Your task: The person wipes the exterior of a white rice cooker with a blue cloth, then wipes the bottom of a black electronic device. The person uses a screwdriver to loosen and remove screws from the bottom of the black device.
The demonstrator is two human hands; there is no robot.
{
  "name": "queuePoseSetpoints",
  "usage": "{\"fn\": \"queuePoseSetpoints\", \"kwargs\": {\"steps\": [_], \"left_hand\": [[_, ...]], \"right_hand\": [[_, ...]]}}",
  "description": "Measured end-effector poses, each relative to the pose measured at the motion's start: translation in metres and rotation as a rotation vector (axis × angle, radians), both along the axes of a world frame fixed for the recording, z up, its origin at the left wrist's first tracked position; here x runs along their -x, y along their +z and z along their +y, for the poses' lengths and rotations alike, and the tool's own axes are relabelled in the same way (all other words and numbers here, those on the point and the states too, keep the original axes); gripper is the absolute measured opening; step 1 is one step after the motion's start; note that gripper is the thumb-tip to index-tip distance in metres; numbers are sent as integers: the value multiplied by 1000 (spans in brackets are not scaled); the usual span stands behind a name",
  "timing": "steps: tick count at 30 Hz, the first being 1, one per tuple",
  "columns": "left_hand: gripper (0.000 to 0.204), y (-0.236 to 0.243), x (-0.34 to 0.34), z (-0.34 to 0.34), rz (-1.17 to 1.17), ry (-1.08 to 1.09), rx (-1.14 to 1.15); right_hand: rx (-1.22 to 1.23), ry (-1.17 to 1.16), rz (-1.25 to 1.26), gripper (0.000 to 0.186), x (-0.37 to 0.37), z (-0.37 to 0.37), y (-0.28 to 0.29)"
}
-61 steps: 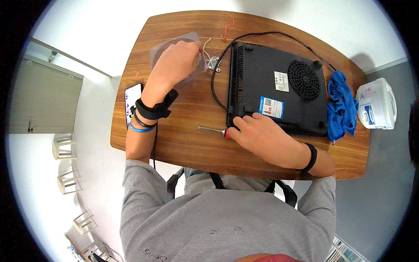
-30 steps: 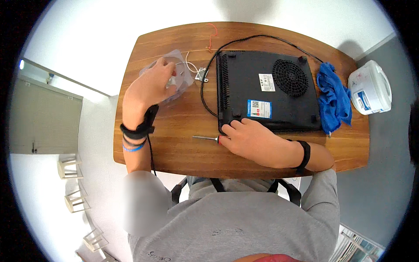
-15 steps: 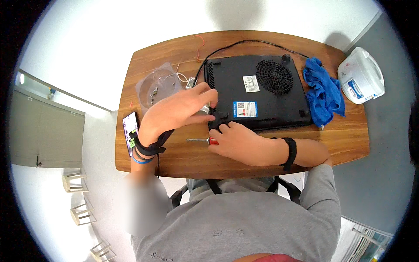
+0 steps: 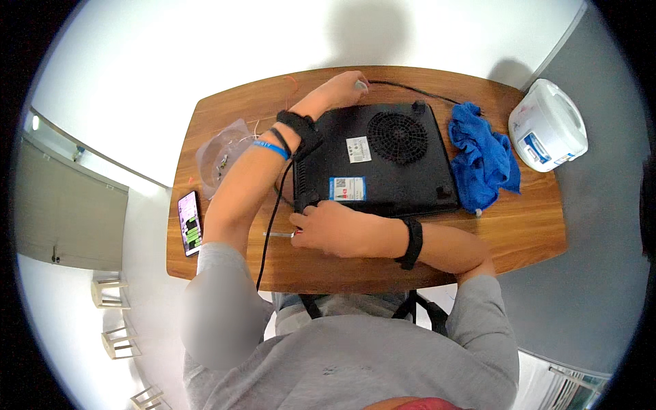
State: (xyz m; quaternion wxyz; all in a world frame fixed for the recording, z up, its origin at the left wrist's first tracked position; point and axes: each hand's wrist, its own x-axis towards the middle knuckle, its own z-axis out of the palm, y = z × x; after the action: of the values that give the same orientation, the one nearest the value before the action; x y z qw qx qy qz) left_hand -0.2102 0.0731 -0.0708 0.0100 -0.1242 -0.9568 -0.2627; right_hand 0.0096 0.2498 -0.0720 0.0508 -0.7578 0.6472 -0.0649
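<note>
A black induction cooktop [image 4: 403, 184] lies upside down on the wooden table, its round fan grille [image 4: 398, 137] facing up. My left hand [image 4: 342, 90] reaches over its far left edge, fingers closed around a small whitish piece [image 4: 360, 86] that I cannot make out well. The black power cord [image 4: 410, 87] meets the fingertips there; whether they also grip it, I cannot tell. At the near left corner, my right hand [image 4: 324, 229] is closed on a screwdriver [image 4: 277, 234], its metal shaft pointing left and its red handle mostly hidden. Those fingers rest beside the cooktop's near edge.
Left of the cooktop sits a clear plastic tub [image 4: 213, 154] with several small screws [image 4: 223, 162]. A phone [image 4: 190, 222] lies at the table's left edge. To the right are a crumpled blue cloth [image 4: 482, 160] and a white lidded bucket [image 4: 549, 126]. A thin cable hangs from my left wrist.
My left hand has moved from the cooktop's near left corner to its far edge, beside the cord. My right hand still holds the screwdriver near the front edge. The view has shifted slightly.
</note>
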Motion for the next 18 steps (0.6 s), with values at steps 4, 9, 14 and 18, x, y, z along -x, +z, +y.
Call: {"fn": "queuePoseSetpoints", "kwargs": {"steps": [4, 9, 14, 18], "left_hand": [[48, -1, 26, 20, -121, -22, 11], [60, 9, 13, 24, 3, -121, 84], [66, 62, -54, 10, -239, -264, 123], [63, 70, -135, -25, -70, -501, 208]], "right_hand": [[53, 18, -45, 30, 4, 0, -11], [165, -1, -36, 22, 2, 1, -26], [17, -70, 50, 36, -17, 7, -6], [-81, -135, 133, 38, -31, 7, 0]]}}
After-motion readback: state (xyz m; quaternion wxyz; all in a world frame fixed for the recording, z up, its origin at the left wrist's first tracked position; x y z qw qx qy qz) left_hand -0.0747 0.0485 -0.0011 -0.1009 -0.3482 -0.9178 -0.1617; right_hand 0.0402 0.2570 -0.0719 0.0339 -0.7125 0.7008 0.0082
